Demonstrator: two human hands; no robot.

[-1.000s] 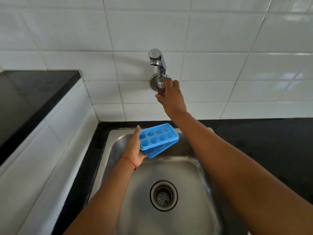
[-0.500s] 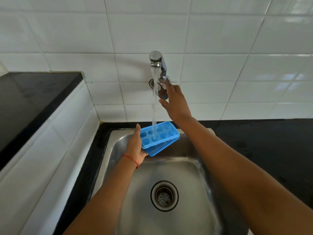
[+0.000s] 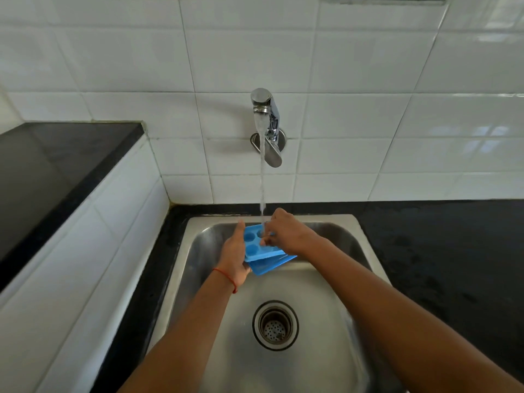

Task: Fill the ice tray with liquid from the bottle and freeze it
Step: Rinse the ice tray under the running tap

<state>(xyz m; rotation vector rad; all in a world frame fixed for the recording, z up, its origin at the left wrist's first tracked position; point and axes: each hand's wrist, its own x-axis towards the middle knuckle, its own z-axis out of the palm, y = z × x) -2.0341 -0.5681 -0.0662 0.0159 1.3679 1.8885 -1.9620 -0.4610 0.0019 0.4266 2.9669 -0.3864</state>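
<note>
Both hands grip a blue plastic ice tray (image 3: 256, 248) with round cups over the steel sink (image 3: 334, 307). Left hand (image 3: 234, 258) clasps its left edge; right hand (image 3: 283, 234) pinches the top, under the chrome tap's (image 3: 268, 120) stream.

A single head-worn wide-angle camera looks forward and steeply down, close over a steel sink (image 3: 334, 279), facing the tiled wall (image 3: 354, 66) and tap (image 3: 266, 109); both forearms enter from the bottom edge.

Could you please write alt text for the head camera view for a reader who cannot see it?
Both hands hold a blue ice tray under running water from a wall tap, above a steel sink. The left hand grips its left edge; the right hand rests on top.
</note>
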